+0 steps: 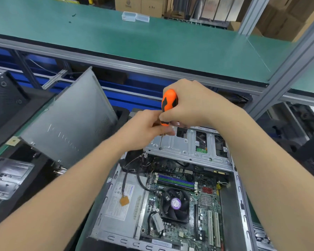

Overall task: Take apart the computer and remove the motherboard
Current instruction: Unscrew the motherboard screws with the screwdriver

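Right hand: I've got the right hand (190,104) up over the far end of the case, fingers wrapped round the orange-and-black handle of the screwdriver (169,103).
Left hand: the left hand (145,129) sits just below it, fingertips pinching the bottom of the handle where the shaft starts. It's blurred there, so I can't read each finger.
Screwdriver: near upright, with the thin shaft running down and the tip set on a screw hole at the left end of the drive cage (187,147).
Drive cage: silver stamped metal, lying across the far end of the computer case (240,192).
Motherboard: the motherboard (205,205) is inside the case, flat on its floor, right of centre, on my side of the cage.
On the board: a black cooler fan (176,203) with a purple hub label in the middle, memory sticks (176,182) just beyond it, two white slots at the near right.
Power supply: the grey power supply (123,200) fills the left side of the case, with black cables looping toward the board.
Side panel: the grey side panel (69,122) leans tilted, left of the case.
Bench: a green shelf (152,42) beyond, with two clear plastic boxes (135,16) at its far edge.
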